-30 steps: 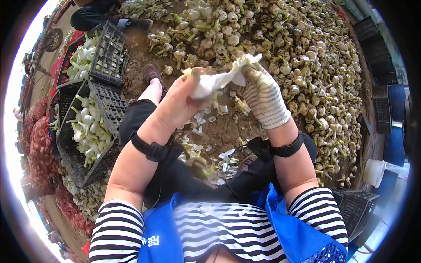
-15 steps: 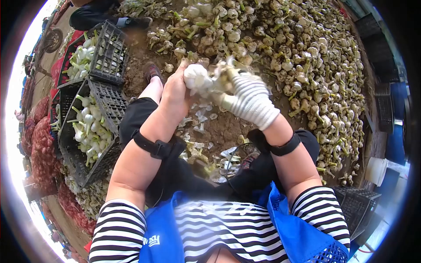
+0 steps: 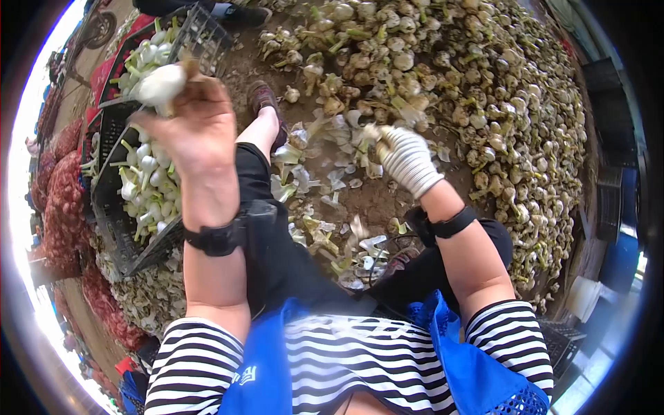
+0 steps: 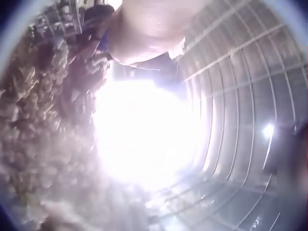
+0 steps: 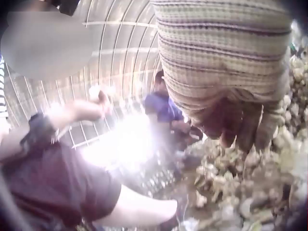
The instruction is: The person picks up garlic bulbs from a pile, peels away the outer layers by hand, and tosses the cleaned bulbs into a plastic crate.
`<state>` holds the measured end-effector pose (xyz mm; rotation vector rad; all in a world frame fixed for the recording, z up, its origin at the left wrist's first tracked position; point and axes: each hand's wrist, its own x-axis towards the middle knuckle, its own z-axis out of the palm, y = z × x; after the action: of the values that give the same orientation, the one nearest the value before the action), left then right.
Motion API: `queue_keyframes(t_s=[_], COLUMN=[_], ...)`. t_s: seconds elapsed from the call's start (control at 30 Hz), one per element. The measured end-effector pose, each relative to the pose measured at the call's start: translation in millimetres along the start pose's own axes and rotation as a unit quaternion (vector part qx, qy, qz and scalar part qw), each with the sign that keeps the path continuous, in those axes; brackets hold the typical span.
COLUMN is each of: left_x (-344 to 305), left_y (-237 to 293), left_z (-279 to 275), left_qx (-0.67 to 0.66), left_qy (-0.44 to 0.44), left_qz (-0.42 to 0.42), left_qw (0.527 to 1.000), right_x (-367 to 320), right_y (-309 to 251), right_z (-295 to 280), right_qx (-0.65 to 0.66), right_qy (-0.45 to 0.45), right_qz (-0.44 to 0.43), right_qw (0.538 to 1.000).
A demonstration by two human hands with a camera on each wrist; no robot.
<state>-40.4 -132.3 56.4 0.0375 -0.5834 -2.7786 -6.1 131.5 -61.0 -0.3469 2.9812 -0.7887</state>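
My bare left hand (image 3: 187, 104) is raised at the upper left and grips a peeled white garlic bulb (image 3: 160, 84) above the black crate (image 3: 104, 207) of peeled bulbs. My gloved right hand (image 3: 391, 145) reaches down over the dirt at the edge of the big pile of unpeeled garlic (image 3: 484, 90). Its fingers (image 5: 240, 132) hang loosely curled, and nothing shows between them. Loose white peels (image 3: 325, 173) lie on the ground just under and left of it. The left wrist view is mostly glare, with only a blurred garlic heap (image 4: 33, 120).
A second black crate (image 3: 207, 34) with peeled garlic stands beyond the first. Red mesh sacks (image 3: 59, 207) line the far left. Another person in a blue shirt (image 5: 163, 108) sits across the pile. A white bucket (image 3: 584, 294) and more dark crates (image 3: 609, 194) stand at the right.
The hands have parted. My left hand swung up and left with the peeled bulb toward the crates. My right hand dropped the skin and moved down to the pile's edge.
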Motion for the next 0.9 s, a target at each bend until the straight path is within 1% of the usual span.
queue_keyframes(t_s=[0.03,0.07,0.1,0.17,0.2,0.23,0.3,0.33,0.37,0.47,0.53,0.57,0.63,0.67,0.7,0.73,0.77,0.8,0.83,0.87,0.9], left_x=[2.1,6.4,4.1,-4.6,-2.3,-0.1,1.5,5.5,9.4,11.7,10.5,10.1,8.3,5.4,2.2,-2.4,-6.1,-12.0,-17.9,-27.2,-37.3], left_y=[12.1,22.4,18.6,9.7,5.2,1.5,-3.6,-5.8,-7.7,-13.6,-13.4,-13.8,-20.2,-19.3,-24.0,-33.6,-42.1,-45.8,-50.4,-64.1,-76.0], left_z=[3.4,-4.2,-15.4,-7.1,-9.9,-12.8,-0.3,-0.3,-0.4,1.3,5.6,5.4,1.4,2.6,2.4,-0.5,-4.3,-2.7,-0.3,-8.4,-14.4], left_qx=[0.042,0.038,0.042,0.053,0.060,0.071,0.137,0.132,0.125,0.152,0.152,0.143,0.194,0.201,0.239,0.279,0.334,0.502,0.647,0.621,0.596], left_qy=[0.054,0.033,0.049,0.079,0.068,0.059,0.084,0.093,0.102,0.100,0.096,0.089,0.049,0.039,0.018,-0.022,-0.080,-0.145,-0.206,-0.281,-0.351], left_qz=[0.077,0.017,-0.033,-0.144,-0.158,-0.168,-0.160,-0.182,-0.206,-0.249,-0.284,-0.286,-0.280,-0.285,-0.254,-0.198,-0.160,-0.097,-0.017,-0.048,-0.076], left_qw=[0.995,0.999,0.997,0.985,0.983,0.981,0.974,0.970,0.965,0.951,0.942,0.943,0.939,0.936,0.937,0.940,0.925,0.847,0.734,0.730,0.718], right_x=[1.6,7.0,12.5,28.5,36.4,52.8,93.1,102.3,99.8,92.9,88.4,86.5,82.7,78.1,72.1,61.1,48.2,37.9,24.0,17.7,9.1], right_y=[-10.1,-21.4,-22.4,-25.5,-30.9,-36.3,-65.3,-78.1,-76.5,-60.9,-44.5,-35.8,-16.0,-7.7,-2.5,1.4,2.3,-9.1,-49.5,-30.6,-39.5], right_z=[10.7,17.0,38.7,76.5,96.3,125.9,158.3,166.9,167.4,167.8,166.2,164.2,158.3,139.5,114.9,87.5,59.3,29.7,-16.9,-19.4,-44.1], right_qx=[-0.013,-0.050,-0.049,-0.094,-0.087,-0.098,-0.040,-0.070,-0.058,-0.032,-0.035,-0.038,-0.043,-0.052,0.150,0.345,0.523,0.620,0.635,0.656,0.603], right_qy=[-0.062,-0.143,-0.174,-0.178,-0.123,-0.122,-0.135,-0.160,-0.162,-0.262,-0.323,-0.349,-0.396,-0.385,-0.319,-0.225,-0.103,-0.049,0.022,0.038,0.015], right_qz=[0.003,0.017,0.035,0.027,-0.003,0.022,0.047,-0.031,-0.056,-0.051,-0.025,-0.004,0.046,0.062,0.195,0.314,0.405,0.297,0.261,0.205,0.176], right_qw=[0.998,0.988,0.983,0.979,0.989,0.987,0.989,0.984,0.984,0.963,0.946,0.936,0.916,0.919,0.915,0.855,0.743,0.724,0.727,0.725,0.778])
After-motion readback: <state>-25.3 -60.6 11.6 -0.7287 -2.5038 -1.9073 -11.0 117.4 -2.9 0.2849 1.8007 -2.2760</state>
